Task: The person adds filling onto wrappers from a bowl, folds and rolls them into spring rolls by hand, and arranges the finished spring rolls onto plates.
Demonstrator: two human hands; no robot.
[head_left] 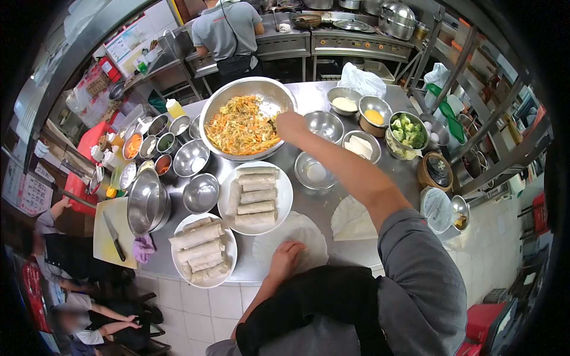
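Note:
My left hand [286, 258] rests with its fingers close together on a thin round wrapper [310, 238] at the table's near edge. Stretched far forward, my right hand [292, 126] is at the right side of a large metal bowl [212, 150], its fingers curled down and mostly hidden. Shredded vegetable filling [237, 126], orange and pale, fills the left part of that bowl. To the left of the wrapper are two white plates, a nearer plate [180, 261] and a farther plate [286, 204], both bearing pale rolls [255, 207]. More wrappers [351, 218] lie folded over beneath my right arm.
Small metal bowls surround the filling bowl, among them one of broccoli [408, 132] and one of yellow liquid [373, 116]. A knife [113, 235] lies on a cutting board [104, 207] at left. A person [225, 32] stands by the stove; others are at lower left.

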